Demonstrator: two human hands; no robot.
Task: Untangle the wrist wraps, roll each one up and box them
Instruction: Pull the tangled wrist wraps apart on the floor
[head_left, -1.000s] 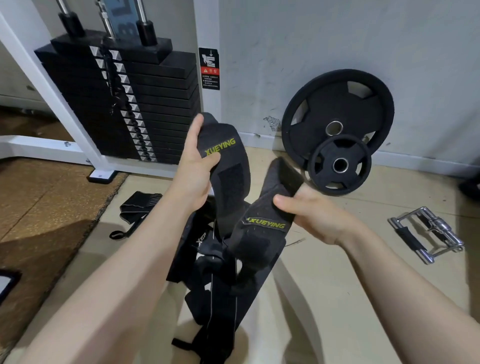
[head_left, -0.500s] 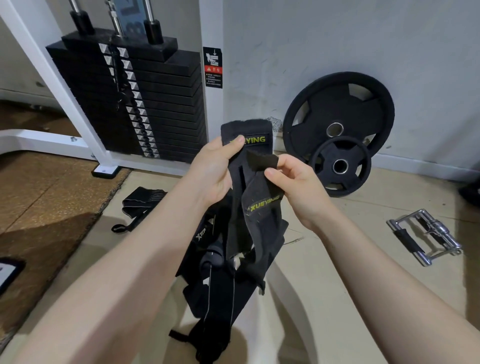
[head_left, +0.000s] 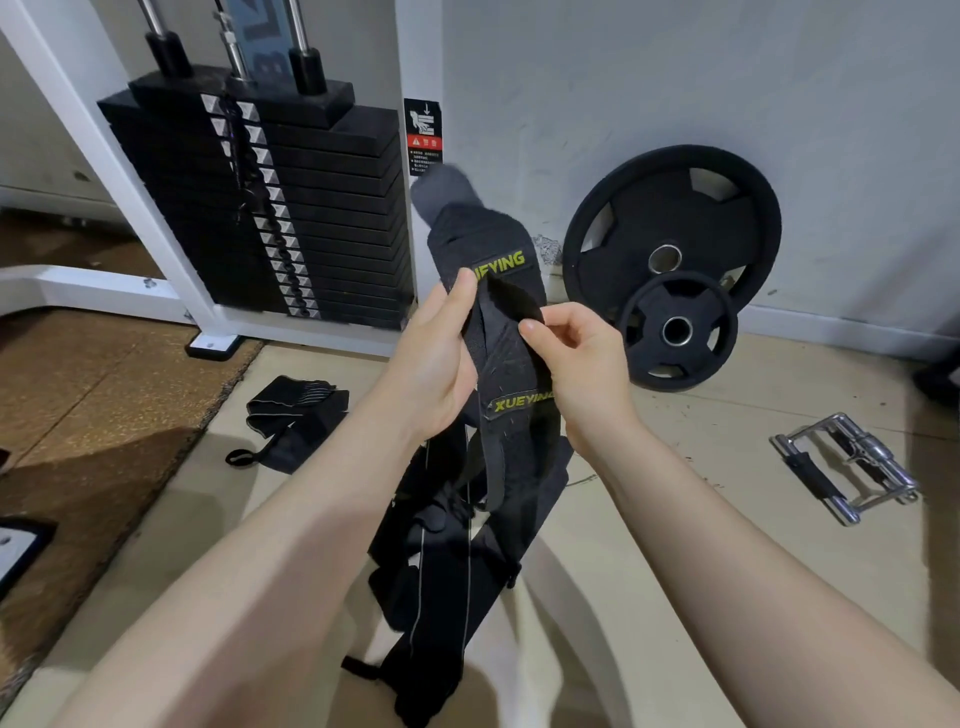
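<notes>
wrist wraps: frame centre, tangled, tails hanging | left hand: grips upper strap | right hand: pinches strap fold | handling: likely soft, light, limp, hook-and-loop may snag; hold near labelled ends

Wrap top end motion-blurred; label's first letter covered by left thumb. Right hand fingertips hidden behind the strap. Tangle below: strap count unclear. Weight stack guide rods cut by top edge. Warning sticker text too small. Dark object cropped at right edge.
</notes>
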